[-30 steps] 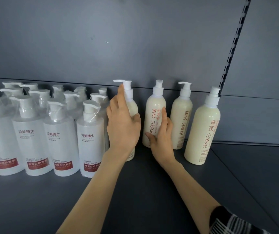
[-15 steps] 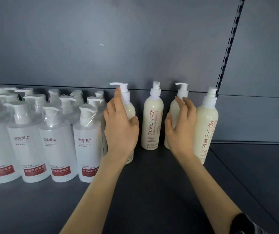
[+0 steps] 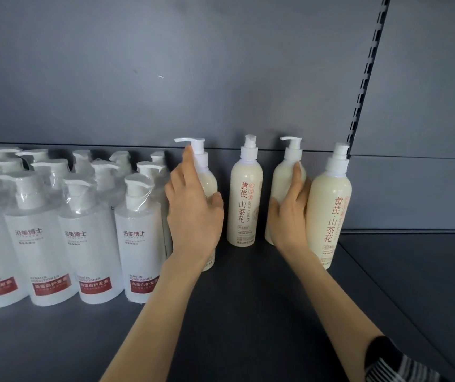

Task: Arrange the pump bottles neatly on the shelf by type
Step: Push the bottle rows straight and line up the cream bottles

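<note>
Two upright cream plastic pump bottles are held: left hand (image 3: 193,213) wraps the leftmost (image 3: 207,186), right hand (image 3: 289,216) clasps the third (image 3: 287,175), set back.

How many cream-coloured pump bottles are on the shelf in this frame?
4, in a loose row right of the white bottles: one under the left hand, one free-standing, one under the right hand, one rightmost. None looks hidden.

Four slim cream plastic pump bottles with red lettering (image 3: 244,199) upright along the dark grey metal shelf (image 3: 248,312), cluster of shrink-wrapped clear white conditioner pump bottles with red labels (image 3: 91,238) packed upright at left
</note>
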